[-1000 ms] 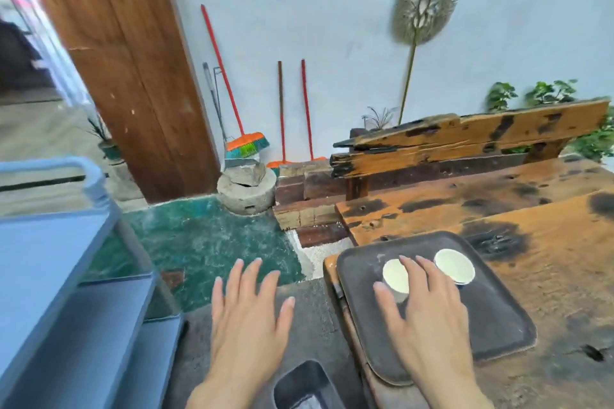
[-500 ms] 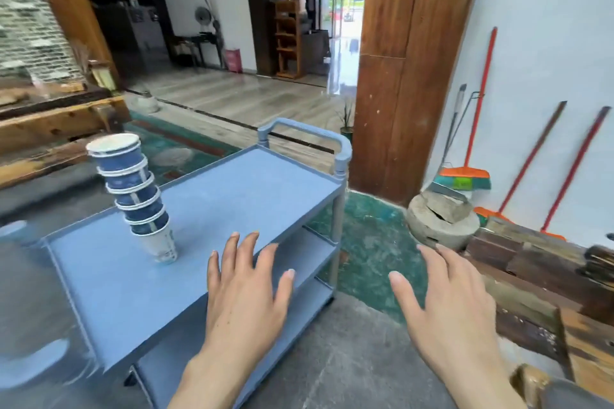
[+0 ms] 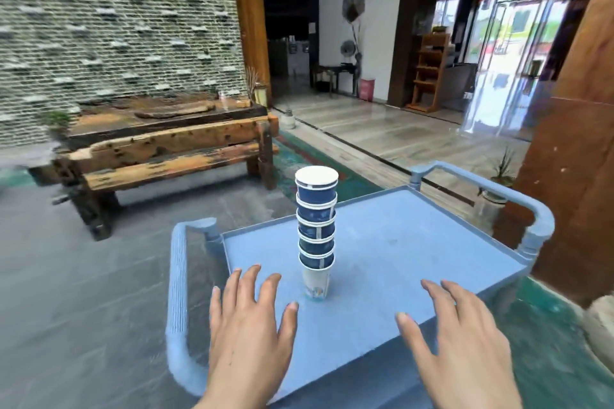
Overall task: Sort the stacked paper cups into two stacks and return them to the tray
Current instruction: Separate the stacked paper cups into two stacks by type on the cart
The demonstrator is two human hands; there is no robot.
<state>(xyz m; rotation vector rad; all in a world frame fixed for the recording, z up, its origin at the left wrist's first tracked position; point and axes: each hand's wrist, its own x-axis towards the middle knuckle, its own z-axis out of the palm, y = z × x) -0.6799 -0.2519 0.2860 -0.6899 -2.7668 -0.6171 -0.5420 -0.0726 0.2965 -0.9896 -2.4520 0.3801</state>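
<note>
Head view: cup stack on blue cart, both hands empty

Item 1. Stack of paper cups point(image 3: 316, 232): upright on the blue cart's top shelf point(image 3: 415, 242), toward its near-left part, clear of the edges. Five blue cups nested above a white patterned one at the base; white rim uppermost.

Item 2. Left hand point(image 3: 247, 325): palm down, fingers spread, holding nothing, over the shelf's near-left corner, just beside the stack's base, not touching it.

Item 3. Right hand point(image 3: 460, 342): palm down, fingers spread, empty, above the shelf's near edge, apart from the stack.

Item 4. Wooden bench point(image 3: 166, 156): beyond the cart, before a textured wall.
</note>
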